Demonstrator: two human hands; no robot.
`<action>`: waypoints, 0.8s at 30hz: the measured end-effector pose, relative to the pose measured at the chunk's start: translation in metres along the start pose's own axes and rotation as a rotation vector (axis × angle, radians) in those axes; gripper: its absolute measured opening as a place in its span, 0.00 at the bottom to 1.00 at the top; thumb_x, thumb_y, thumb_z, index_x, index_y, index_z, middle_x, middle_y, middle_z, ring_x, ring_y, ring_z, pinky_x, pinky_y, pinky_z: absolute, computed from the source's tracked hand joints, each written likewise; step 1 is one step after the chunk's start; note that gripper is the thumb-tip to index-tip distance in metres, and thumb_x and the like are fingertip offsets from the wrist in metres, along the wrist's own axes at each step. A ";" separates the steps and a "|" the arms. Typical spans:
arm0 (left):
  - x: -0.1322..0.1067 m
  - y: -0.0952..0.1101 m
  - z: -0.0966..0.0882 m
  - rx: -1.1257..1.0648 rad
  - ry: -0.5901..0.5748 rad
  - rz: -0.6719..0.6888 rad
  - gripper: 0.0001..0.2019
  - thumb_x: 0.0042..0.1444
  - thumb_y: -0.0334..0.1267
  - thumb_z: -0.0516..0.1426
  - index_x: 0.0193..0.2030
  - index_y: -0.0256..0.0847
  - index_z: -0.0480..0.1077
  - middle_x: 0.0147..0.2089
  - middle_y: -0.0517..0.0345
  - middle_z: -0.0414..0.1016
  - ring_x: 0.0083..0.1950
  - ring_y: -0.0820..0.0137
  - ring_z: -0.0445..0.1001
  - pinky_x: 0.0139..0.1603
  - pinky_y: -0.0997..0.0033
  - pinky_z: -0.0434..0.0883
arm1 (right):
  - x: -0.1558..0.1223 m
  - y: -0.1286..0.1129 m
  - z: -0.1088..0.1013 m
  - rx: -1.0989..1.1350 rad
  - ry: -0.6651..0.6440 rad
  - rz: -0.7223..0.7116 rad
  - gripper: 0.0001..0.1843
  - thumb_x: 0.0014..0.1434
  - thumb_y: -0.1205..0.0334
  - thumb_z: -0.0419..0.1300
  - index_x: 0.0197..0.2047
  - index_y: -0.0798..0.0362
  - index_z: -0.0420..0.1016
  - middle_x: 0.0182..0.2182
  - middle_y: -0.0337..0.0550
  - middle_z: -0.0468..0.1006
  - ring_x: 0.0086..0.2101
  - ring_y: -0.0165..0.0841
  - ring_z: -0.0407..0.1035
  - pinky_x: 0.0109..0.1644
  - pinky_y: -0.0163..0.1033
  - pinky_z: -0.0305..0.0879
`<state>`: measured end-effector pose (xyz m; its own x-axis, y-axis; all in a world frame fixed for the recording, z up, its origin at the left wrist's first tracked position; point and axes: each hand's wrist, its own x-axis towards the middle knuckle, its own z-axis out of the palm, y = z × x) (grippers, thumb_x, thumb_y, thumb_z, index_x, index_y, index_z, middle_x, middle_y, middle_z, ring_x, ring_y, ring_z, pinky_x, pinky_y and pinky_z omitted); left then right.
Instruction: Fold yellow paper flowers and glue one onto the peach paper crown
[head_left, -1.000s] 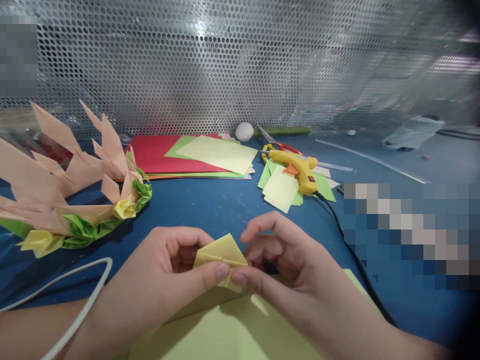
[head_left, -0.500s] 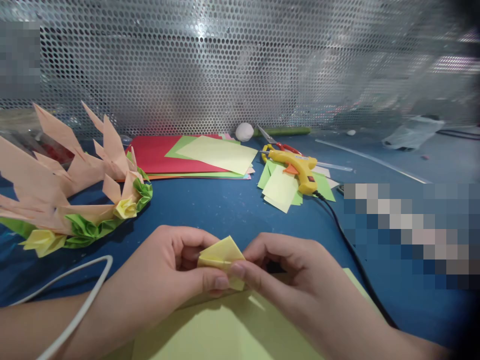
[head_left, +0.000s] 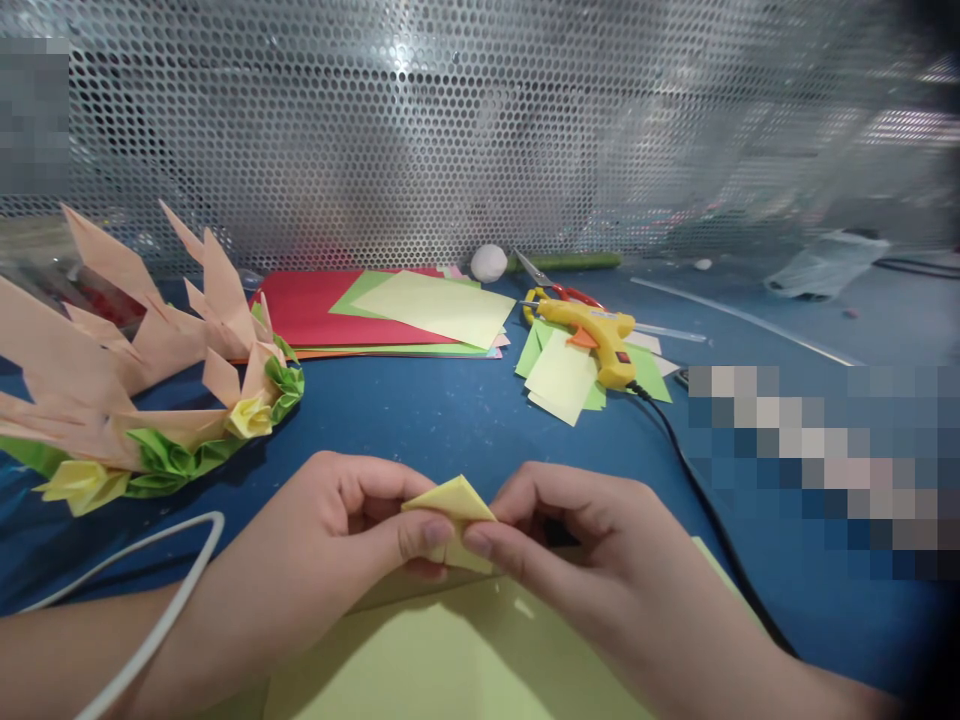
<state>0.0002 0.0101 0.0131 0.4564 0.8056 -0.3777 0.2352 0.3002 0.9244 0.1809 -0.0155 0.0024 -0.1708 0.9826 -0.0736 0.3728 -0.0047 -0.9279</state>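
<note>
A small folded piece of yellow paper (head_left: 459, 497) is held up between my two hands, one point facing away from me. My left hand (head_left: 352, 540) pinches its left side, the thumb pressed on the near face. On its right corner my right hand (head_left: 577, 550) closes thumb and forefinger. Parts of the other fingers are hidden behind the paper and the thumbs. Below my hands lies a larger pale yellow-green sheet (head_left: 450, 660), partly covered by my forearms and their shadows.
At left stands a peach paper crown (head_left: 172, 345) with green and yellow paper flowers. A white cable (head_left: 169, 635) crosses my left forearm. Behind are stacked coloured sheets (head_left: 315, 305), scissors (head_left: 534, 270) and a yellow glue gun (head_left: 600, 335) on paper pieces, its black cord (head_left: 705, 510) running right.
My left thumb has slid up onto the folded yellow paper's upper left part. A fold there has been pressed flatter, and the paper has tilted slightly. My right hand has barely shifted.
</note>
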 end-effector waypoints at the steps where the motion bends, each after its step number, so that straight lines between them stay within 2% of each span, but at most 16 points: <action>1: 0.000 -0.001 0.000 0.006 0.001 0.000 0.08 0.52 0.39 0.62 0.26 0.40 0.78 0.24 0.65 0.70 0.28 0.76 0.67 0.31 0.83 0.66 | 0.000 0.000 0.000 -0.002 0.001 0.008 0.12 0.51 0.55 0.60 0.20 0.51 0.71 0.18 0.38 0.71 0.22 0.30 0.61 0.24 0.33 0.57; 8: -0.002 -0.003 0.001 -0.036 0.002 -0.020 0.07 0.51 0.38 0.62 0.25 0.39 0.77 0.25 0.64 0.70 0.30 0.76 0.68 0.33 0.82 0.68 | -0.002 0.002 0.001 -0.030 -0.027 0.034 0.13 0.52 0.53 0.59 0.21 0.50 0.72 0.20 0.40 0.73 0.23 0.32 0.62 0.25 0.35 0.58; 15: -0.002 -0.003 0.000 -0.059 0.004 -0.040 0.09 0.47 0.37 0.64 0.21 0.37 0.73 0.21 0.67 0.66 0.25 0.79 0.64 0.27 0.84 0.63 | -0.004 0.000 0.001 -0.037 -0.024 0.048 0.16 0.52 0.51 0.57 0.20 0.51 0.67 0.18 0.38 0.68 0.21 0.30 0.58 0.23 0.34 0.54; 24: -0.001 -0.006 0.002 -0.221 0.042 -0.004 0.10 0.49 0.40 0.66 0.25 0.38 0.73 0.23 0.67 0.72 0.27 0.78 0.69 0.30 0.83 0.67 | -0.002 0.001 0.003 0.012 -0.025 0.065 0.13 0.51 0.51 0.59 0.24 0.51 0.70 0.20 0.38 0.71 0.23 0.31 0.61 0.26 0.34 0.58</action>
<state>0.0007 0.0067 0.0081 0.4190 0.8233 -0.3828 0.0413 0.4039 0.9139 0.1787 -0.0182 0.0000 -0.1692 0.9751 -0.1431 0.3725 -0.0711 -0.9253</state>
